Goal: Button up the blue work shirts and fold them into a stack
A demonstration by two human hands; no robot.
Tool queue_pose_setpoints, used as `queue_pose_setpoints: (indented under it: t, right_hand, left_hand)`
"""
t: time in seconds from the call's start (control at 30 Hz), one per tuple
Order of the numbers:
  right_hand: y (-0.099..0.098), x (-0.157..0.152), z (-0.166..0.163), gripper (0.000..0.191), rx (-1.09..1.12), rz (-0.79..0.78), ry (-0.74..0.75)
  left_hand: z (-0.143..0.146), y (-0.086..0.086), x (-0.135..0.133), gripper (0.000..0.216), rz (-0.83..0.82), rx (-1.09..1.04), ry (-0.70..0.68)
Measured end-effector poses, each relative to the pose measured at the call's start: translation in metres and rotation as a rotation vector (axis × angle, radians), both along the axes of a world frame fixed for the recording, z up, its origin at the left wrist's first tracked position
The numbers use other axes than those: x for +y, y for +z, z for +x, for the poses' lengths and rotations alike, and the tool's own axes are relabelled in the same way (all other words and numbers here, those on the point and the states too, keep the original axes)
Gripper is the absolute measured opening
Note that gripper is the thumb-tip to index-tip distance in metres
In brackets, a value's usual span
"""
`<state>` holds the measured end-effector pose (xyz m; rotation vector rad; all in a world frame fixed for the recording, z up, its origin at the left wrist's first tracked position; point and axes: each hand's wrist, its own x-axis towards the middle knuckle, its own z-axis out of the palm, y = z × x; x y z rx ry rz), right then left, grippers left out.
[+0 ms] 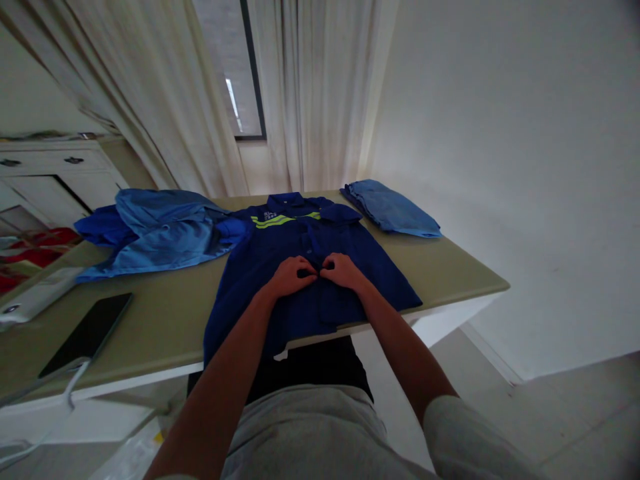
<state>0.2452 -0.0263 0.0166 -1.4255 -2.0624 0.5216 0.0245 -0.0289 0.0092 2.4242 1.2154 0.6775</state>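
Observation:
A dark blue shirt (280, 293) with yellow-green stripes near the collar lies flat on the beige table (450, 267), its hem hanging over the near edge. My left hand (291, 275) and my right hand (341, 270) meet at the shirt's front opening, at mid-chest. Both have their fingers curled and pinch the cloth of the front placket, nearly touching each other. What sits between the fingertips is too small to make out.
A heap of lighter blue garments (155, 230) lies at the table's left. A folded blue garment (393, 210) rests at the far right corner. A dark phone (87, 333) and a white cable lie at the near left. Curtains and a white dresser stand behind.

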Motion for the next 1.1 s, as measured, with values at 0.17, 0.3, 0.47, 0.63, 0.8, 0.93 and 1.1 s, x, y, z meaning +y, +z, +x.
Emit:
queue_pose_setpoints:
  t: [0.17,0.3,0.47,0.63,0.8,0.93,1.1]
  right_hand:
    - [0.004,0.002,0.004,0.024,0.271,-0.135,-0.019]
    - [0.002,0.002,0.004,0.023,0.385,-0.21,0.009]
    - [0.001,0.003,0.004,0.022,0.413,-0.218,0.014]
    - [0.004,0.001,0.006,0.021,0.403,-0.227,0.062]
    - [0.003,0.002,0.008,0.017,0.345,-0.104,0.048]
    - [-0.001,0.005,0.009,0.017,0.377,-0.08,0.039]
    - [-0.001,0.004,0.009,0.014,0.31,-0.091,0.098]
  left_hand:
    - [-0.003,0.005,-0.003,0.018,-0.042,0.011,-0.08]
    - [0.009,0.012,-0.005,0.009,-0.09,0.063,0.018]
    - [0.032,0.01,-0.015,0.007,-0.011,0.149,0.157]
    - [0.038,0.001,-0.024,0.002,0.071,0.011,0.161]
    - [0.036,0.002,-0.026,0.002,0.027,-0.128,0.154]
    - [0.037,0.003,-0.027,0.032,0.022,-0.218,0.151]
    - [0.037,0.004,-0.027,0.027,0.028,-0.216,0.155]
